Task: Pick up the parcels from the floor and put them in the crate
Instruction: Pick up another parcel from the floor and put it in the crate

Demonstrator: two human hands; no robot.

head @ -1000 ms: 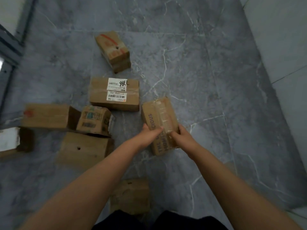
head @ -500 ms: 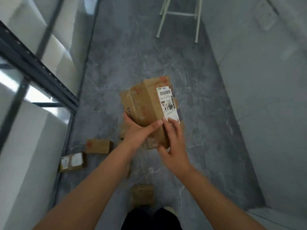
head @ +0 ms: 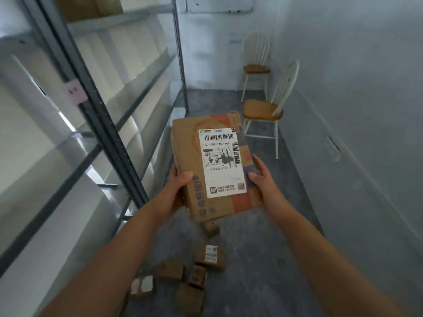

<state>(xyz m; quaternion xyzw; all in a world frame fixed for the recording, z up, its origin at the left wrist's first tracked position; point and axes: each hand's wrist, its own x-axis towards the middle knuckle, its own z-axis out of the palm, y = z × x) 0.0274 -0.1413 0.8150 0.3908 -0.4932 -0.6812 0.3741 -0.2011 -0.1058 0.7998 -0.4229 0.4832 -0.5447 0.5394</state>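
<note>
A tall metal shelving rack [head: 91,99] runs along the left wall, and a grey marbled floor [head: 263,248] stretches ahead to two white chairs [head: 263,108] with wooden seats by the right wall.

A brown cardboard parcel [head: 187,138] is held up in the air between both hands, in front of the person and well above the floor, its broad face turned up.

The left hand [head: 176,193] grips the parcel's left edge: the thumb lies across the top face near the lower left corner of the label, and the fingers curl round underneath.

The right hand [head: 263,177] clasps the right edge, thumb pressed to the side and fingers wrapped behind it.

A cluster of smaller parcels [head: 210,257] lies on the floor below.

A white shipping label [head: 222,163] with barcodes covers much of the held parcel's top face.
</note>
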